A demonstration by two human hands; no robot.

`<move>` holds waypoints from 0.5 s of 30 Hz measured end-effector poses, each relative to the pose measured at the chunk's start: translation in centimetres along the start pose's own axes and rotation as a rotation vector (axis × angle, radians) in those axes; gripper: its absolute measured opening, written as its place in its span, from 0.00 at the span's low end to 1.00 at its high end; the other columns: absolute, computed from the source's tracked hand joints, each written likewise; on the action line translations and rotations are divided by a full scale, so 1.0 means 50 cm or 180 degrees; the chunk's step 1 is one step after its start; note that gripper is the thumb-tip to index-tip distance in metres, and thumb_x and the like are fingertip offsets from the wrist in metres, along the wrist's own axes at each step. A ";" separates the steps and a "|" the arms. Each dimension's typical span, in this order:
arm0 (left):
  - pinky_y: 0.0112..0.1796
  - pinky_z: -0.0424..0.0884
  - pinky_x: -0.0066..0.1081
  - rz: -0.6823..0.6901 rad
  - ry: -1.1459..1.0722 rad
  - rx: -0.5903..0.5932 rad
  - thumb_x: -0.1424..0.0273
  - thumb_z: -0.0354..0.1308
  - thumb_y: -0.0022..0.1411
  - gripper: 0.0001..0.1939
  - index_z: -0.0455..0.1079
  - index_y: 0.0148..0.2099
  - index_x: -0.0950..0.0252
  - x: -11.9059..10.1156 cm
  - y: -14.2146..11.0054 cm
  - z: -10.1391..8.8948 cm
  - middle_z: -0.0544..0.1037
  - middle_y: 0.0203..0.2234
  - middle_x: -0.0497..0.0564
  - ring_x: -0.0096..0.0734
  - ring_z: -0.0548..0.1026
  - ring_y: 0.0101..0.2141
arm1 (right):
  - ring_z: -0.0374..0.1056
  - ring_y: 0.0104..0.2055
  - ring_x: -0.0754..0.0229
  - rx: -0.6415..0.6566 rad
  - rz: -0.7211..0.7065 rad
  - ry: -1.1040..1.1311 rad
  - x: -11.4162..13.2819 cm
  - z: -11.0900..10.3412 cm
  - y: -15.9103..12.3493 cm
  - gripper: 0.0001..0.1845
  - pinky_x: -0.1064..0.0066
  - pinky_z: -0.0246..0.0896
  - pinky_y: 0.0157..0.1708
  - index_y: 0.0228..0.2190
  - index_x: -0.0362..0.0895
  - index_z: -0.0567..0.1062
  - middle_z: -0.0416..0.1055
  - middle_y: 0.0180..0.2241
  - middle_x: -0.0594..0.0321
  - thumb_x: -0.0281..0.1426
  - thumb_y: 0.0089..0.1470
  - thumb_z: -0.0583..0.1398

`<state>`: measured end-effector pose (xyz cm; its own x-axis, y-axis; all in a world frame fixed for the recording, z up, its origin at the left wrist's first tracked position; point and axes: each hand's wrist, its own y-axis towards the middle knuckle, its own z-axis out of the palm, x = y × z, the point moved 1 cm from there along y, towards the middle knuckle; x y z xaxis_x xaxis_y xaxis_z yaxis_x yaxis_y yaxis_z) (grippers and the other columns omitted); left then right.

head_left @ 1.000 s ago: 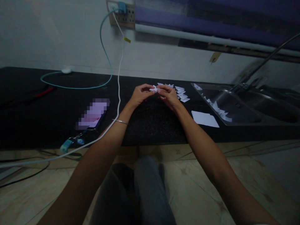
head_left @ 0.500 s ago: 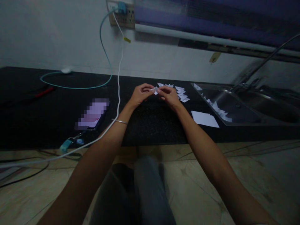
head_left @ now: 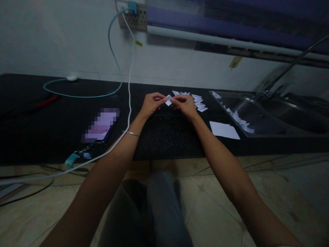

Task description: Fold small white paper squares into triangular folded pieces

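Note:
My left hand (head_left: 152,104) and my right hand (head_left: 185,104) meet over the black counter (head_left: 167,133), and both pinch one small white paper piece (head_left: 168,100) between fingertips. Just behind my right hand lies a cluster of several small folded white paper pieces (head_left: 197,102). A flat white sheet (head_left: 224,130) rests on the counter to the right of my right forearm. A thin bangle circles my left wrist.
A steel sink (head_left: 269,116) with white paper scraps (head_left: 239,120) sits at the right. A phone (head_left: 100,125) lies left of my arms, with a white cable (head_left: 130,89) and a teal cable (head_left: 84,94) running to a wall socket (head_left: 131,15). Tiled floor lies below.
The paper piece between my fingertips has been turned and pulled a little flatter. Both hands stay in nearly the same place above the counter.

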<state>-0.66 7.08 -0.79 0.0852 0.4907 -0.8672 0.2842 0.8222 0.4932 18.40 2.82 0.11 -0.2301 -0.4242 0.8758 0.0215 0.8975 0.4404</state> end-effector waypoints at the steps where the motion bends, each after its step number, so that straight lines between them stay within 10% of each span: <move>1: 0.21 0.65 0.25 -0.0013 -0.0015 -0.0006 0.64 0.72 0.52 0.13 0.79 0.38 0.62 0.003 0.001 0.000 0.81 0.26 0.51 0.26 0.74 0.22 | 0.70 0.28 0.62 0.0008 0.0024 -0.0007 -0.001 0.000 0.000 0.19 0.69 0.67 0.27 0.28 0.46 0.82 0.77 0.25 0.63 0.48 0.45 0.72; 5: 0.24 0.70 0.27 -0.0017 -0.0004 -0.0036 0.68 0.73 0.50 0.22 0.78 0.49 0.62 0.011 0.003 -0.001 0.83 0.30 0.52 0.30 0.78 0.25 | 0.70 0.27 0.63 -0.0046 0.0026 0.0030 -0.002 0.003 0.002 0.16 0.68 0.68 0.28 0.28 0.45 0.81 0.76 0.25 0.62 0.45 0.46 0.71; 15: 0.28 0.73 0.26 0.0173 0.0184 -0.0169 0.67 0.71 0.55 0.10 0.80 0.39 0.63 0.008 0.006 0.008 0.84 0.32 0.52 0.30 0.80 0.31 | 0.73 0.31 0.60 -0.0192 -0.0154 0.0124 -0.015 0.007 0.007 0.19 0.64 0.71 0.33 0.29 0.45 0.80 0.77 0.28 0.61 0.47 0.43 0.73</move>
<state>-0.16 7.44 -1.02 0.0434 0.5495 -0.8344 0.2296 0.8073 0.5436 18.25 3.50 -0.47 -0.1944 -0.4722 0.8598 0.0703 0.8675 0.4924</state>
